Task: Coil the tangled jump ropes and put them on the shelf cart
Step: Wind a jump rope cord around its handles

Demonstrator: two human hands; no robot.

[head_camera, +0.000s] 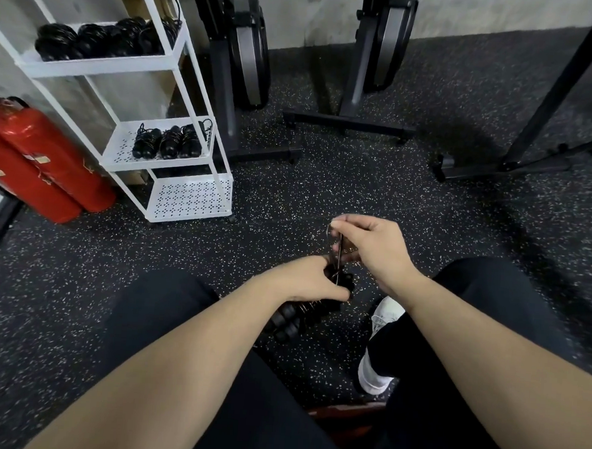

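Black cord makes up the jump rope (pixel 312 306) we hold low between our knees, above the speckled rubber floor (pixel 375 180). Our left hand (pixel 307 281) has its fingers curled round the coiled bundle, with the rope's thick black handles sticking out below the hand. Our right hand (pixel 372 249) is just above it, its thumb and forefinger pinched together on a thin loop of the cord (pixel 335 240) that rises from the bundle.

Well off to the left stands the white shelf cart (pixel 175 142). Its top tray carries a row of coiled black ropes (pixel 102 40), and the middle tray holds three more coiled ropes (pixel 168 142) side by side. The lowest tray shows only its perforated metal. Two red fire extinguishers (pixel 33 162) lean just beside the cart on its left. Dark exercise machines (pixel 249 50) stand along the far wall behind it. A white shoe (pixel 381 345) rests on the floor under our right forearm.
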